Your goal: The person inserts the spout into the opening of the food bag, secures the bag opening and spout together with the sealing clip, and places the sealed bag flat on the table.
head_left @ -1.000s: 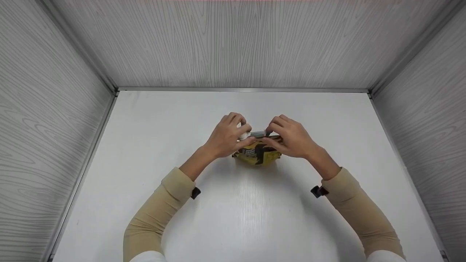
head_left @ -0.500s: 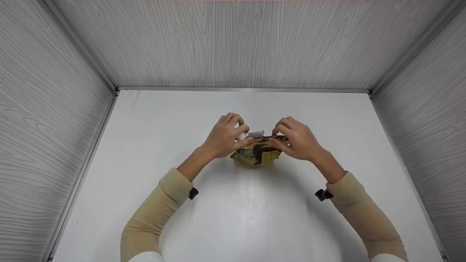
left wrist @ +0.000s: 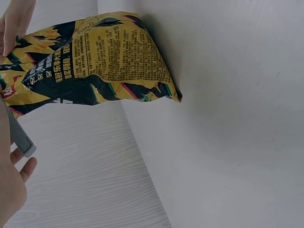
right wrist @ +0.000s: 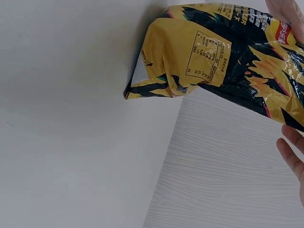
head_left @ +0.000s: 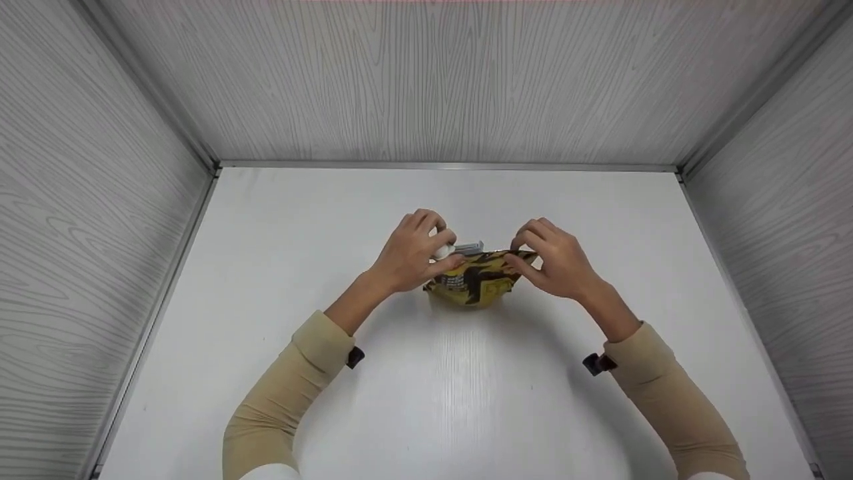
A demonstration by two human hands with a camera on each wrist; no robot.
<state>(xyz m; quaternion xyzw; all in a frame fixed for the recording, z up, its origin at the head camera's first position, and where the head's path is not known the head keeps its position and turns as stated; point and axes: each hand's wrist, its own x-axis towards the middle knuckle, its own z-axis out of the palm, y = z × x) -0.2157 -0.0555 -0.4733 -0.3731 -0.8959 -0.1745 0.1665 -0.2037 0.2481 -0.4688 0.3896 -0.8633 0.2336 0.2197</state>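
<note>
A yellow and black snack bag (head_left: 473, 283) stands upright on the table, printed with dense text that shows in the left wrist view. At its top left, my left hand (head_left: 412, 252) holds a narrow grey bar (head_left: 469, 249) with a white rounded end, and the thumb lies against the bag's top edge. The bar's exact kind is unclear, since the fingers cover part of it. My right hand (head_left: 556, 260) pinches the bag's top right corner between thumb and fingers. In the right wrist view the bag (right wrist: 204, 52) bulges at its base and flattens toward the top.
The white table (head_left: 306, 220) is bounded by grey wood-grain panels at the back (head_left: 426, 87), left and right. A metal strip (head_left: 573, 167) runs along the back edge. Small dark cameras sit at both wrists.
My right hand has slid right and slightly nearer along the bag's top edge, away from the grey bar, to the corner. The left hand has barely moved.
</note>
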